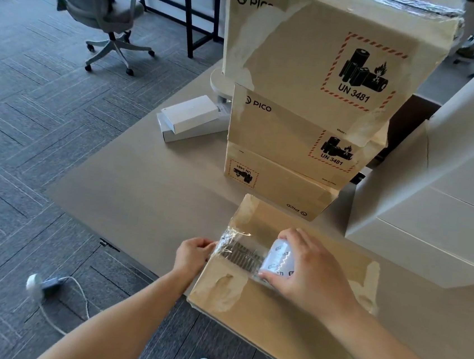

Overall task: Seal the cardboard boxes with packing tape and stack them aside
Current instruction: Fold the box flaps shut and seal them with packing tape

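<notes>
— Nearest us, at the front of the beige bench [156, 188], lies a flat brown cardboard box [287, 330].
— On top of it sits a roll of clear packing tape [278, 259], gripped by the right hand [310, 274]. The left hand [192, 255] is at the box's left edge, a clear tape strip [237, 251] running between them.
— Just behind: a stack of three brown cardboard boxes [286, 143].
— Left of the stack, two flat white cartons [189, 118], one on the other. Right of it, tall white boxes [446, 207].
— Off the bench, on the grey carpet floor [30, 128]: a grey mesh office chair [101, 7] far back left, a white charger with cable [40, 284] near left.
</notes>
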Motion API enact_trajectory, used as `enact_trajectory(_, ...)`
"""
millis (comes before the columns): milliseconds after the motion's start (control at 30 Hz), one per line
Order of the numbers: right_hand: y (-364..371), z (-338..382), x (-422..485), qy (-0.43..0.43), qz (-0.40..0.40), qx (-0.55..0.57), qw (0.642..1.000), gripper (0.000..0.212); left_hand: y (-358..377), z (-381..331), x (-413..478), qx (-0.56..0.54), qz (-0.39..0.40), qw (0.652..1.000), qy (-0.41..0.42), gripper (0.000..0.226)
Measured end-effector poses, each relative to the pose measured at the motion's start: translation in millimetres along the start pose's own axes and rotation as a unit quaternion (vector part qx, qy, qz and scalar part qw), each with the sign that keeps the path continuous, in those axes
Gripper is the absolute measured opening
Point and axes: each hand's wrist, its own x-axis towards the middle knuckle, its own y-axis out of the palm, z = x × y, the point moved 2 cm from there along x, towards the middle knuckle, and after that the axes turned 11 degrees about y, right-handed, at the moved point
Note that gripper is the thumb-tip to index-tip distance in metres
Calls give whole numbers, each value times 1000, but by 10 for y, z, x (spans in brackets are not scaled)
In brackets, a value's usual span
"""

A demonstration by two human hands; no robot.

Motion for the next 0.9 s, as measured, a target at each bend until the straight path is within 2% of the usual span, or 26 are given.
enact_trajectory(167, 35, -20, -3, -8, -8, -5, 1000, 60, 78, -13, -43, 27, 11, 999, 34, 16)
enact_trajectory(233, 49, -23, -4, -9, -7, -10, 1000, 60, 56, -10, -58, 46, 25, 998, 47, 7)
enact_trajectory(333, 61, -36, 0, -9, -6, -9, 1000, 61, 2, 72, -46, 121, 81, 988, 52, 8)
enact_trajectory(400, 67, -40, 5, -10, -5, -5, 1000, 61, -68, 73, 14, 177, 63, 977, 98, 10)
enact_trajectory(433, 72, -44, 7, -10, -5, -3, 1000, 61, -111, 16, 16, 159, 44, 978, 125, 13)
enact_trajectory(500, 82, -54, 14, -12, -6, -2, 1000, 62, -164, -126, -43, -15, 42, 990, 134, 25)
enact_trajectory(567, 95, -66, 19, -15, -10, -1, 1000, 62, -114, -258, -199, -206, 126, 966, 96, 39)
enact_trajectory(600, 101, -67, 19, -16, -11, 1, 1000, 62, -77, -283, -293, -250, 169, 951, 71, 45)
enact_trajectory(700, 115, -75, 16, -15, -16, 10, 1000, 63, -1, -265, -427, -233, 193, 953, 9, 53)
enact_trajectory(900, 129, -89, 29, -17, -20, 19, 999, 62, 0, -236, -339, -185, 182, 965, -26, 49)
